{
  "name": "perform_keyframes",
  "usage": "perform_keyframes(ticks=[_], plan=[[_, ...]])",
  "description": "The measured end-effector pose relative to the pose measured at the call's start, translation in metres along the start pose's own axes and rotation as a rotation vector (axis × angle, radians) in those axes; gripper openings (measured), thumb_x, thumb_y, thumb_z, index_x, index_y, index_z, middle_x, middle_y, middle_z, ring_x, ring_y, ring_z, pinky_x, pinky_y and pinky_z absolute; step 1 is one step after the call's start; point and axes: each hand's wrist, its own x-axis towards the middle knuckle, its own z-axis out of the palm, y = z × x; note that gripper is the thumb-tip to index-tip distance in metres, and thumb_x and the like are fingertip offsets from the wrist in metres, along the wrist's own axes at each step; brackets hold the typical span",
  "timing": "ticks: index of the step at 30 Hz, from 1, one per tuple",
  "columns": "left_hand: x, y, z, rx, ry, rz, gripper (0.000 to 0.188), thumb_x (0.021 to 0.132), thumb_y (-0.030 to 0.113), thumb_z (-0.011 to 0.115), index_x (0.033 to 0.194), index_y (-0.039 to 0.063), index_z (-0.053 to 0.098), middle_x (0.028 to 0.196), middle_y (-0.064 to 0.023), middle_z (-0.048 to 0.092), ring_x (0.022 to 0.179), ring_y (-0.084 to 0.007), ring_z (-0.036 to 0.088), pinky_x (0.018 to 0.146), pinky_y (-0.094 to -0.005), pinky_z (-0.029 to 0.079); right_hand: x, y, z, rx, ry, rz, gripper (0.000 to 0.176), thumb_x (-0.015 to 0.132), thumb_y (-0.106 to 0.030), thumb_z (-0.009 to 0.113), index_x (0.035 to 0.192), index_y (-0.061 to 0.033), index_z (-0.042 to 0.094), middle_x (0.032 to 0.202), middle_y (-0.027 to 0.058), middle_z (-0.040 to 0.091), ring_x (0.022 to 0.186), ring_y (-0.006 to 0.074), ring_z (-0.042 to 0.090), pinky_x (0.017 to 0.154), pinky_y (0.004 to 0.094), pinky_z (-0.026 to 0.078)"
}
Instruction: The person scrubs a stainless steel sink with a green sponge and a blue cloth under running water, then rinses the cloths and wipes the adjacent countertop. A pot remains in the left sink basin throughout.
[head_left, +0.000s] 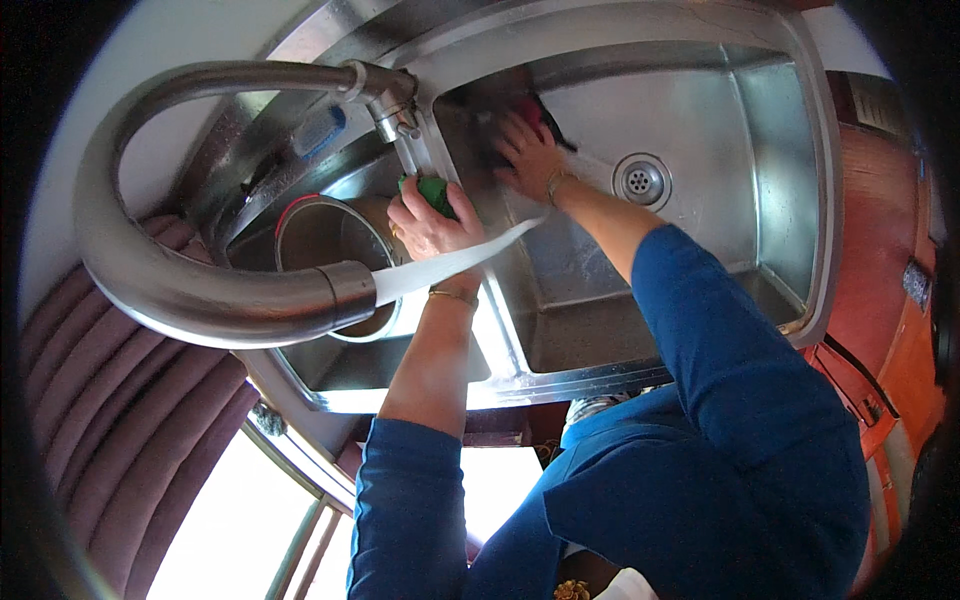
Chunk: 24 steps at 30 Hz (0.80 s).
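My left hand grips a green sponge or cloth over the divider between two basins of a stainless steel sink. My right hand has its fingers spread inside the right basin, close to its left wall. A blurred dark and red patch shows by those fingertips; whether it is a thing or a reflection I cannot tell. Water streams from the curved faucet across my left wrist towards the right basin. A round metal pot stands in the left basin.
The faucet's arc rises over the left basin. Behind that basin lies a blue-edged brush or sponge. A drain strainer sits in the right basin's floor. A purple curtain hangs at left, and an orange-red surface borders the sink at right.
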Motion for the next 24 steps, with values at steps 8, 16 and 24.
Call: perform_keyframes(ticks=[8, 16, 24], plan=[[0.002, 0.002, -0.002, -0.016, 0.024, 0.030, 0.052, 0.083, 0.031, 0.061, 0.125, 0.005, 0.046, 0.110, -0.0217, 0.047, 0.098, -0.0410, 0.051, 0.081, -0.0489, 0.043, -0.118, 0.006, 0.001, 0.028, -0.442, -0.564, 0.050, 0.083, -0.044, 0.061, 0.127, -0.0232, 0.054, 0.149, 0.0089, 0.033, 0.141, 0.0275, 0.023, 0.109, 0.0565, 0.019], [0.001, 0.000, 0.000, 0.018, 0.009, 0.036, 0.052, 0.083, 0.032, 0.059, 0.125, 0.005, 0.044, 0.107, -0.0219, 0.047, 0.095, -0.0411, 0.052, 0.079, -0.0486, 0.044, -0.031, 0.060, -0.030, -0.139, 0.056, 0.055, 0.048, 0.087, -0.040, 0.056, 0.131, -0.0212, 0.050, 0.147, 0.0079, 0.034, 0.139, 0.0281, 0.022, 0.107, 0.0524, 0.023], [0.002, 0.003, -0.003, 0.000, -0.007, 0.024, 0.053, 0.085, 0.032, 0.059, 0.127, 0.005, 0.043, 0.109, -0.0227, 0.046, 0.095, -0.0421, 0.052, 0.080, -0.0495, 0.044, -0.115, 0.137, -0.038, -0.135, 0.172, 0.376, 0.034, 0.082, -0.024, 0.064, 0.115, -0.0182, 0.059, 0.128, 0.0152, 0.050, 0.118, 0.0338, 0.044, 0.096, 0.0505, 0.036]])
